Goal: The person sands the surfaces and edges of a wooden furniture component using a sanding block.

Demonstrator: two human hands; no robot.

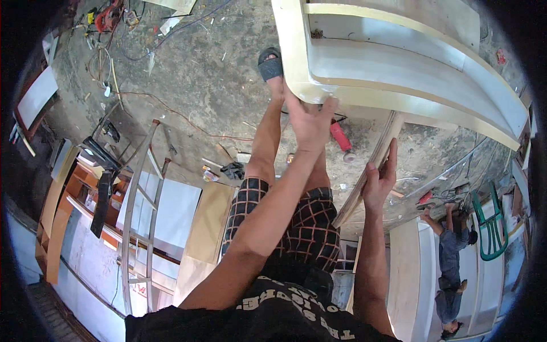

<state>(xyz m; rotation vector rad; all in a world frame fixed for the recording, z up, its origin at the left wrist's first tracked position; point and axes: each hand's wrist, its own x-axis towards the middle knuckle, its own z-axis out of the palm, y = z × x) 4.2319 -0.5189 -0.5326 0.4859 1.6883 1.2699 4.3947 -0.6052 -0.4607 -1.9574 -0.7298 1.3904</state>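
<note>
The black shirt (225, 322) at the near edge carries pale block lettering, partly lost in folds. The left forearm reaches far and to the right across the black shorts with a pale grid pattern (312, 231). The left hand (310, 128) is at the rounded near-left corner of a cream-edged, white-panelled furniture piece with curved shelves (294, 51), its thumb spread from the fingers; blur hides the fingertips, so I cannot tell how firmly they press. The right forearm rises steeply on the right. The right hand (379, 191) is at a long, narrow strip of worn brown and pale wood (383, 142), thumb on the strip's left part, the other fingers stretched along its right edge; I cannot tell whether they grip it. The strip slants from the furniture's curved near edge toward the shorts.

Between the hands, farther off, a red tube-bodied tool (340, 137) lies on the rough, stained concrete floor (199, 74), strewn with scraps and cables. A dark sandal (270, 65) stands left of the furniture corner. At far right are a green slatted chair (494, 254) and another person in dark grey clothes (449, 262).
</note>
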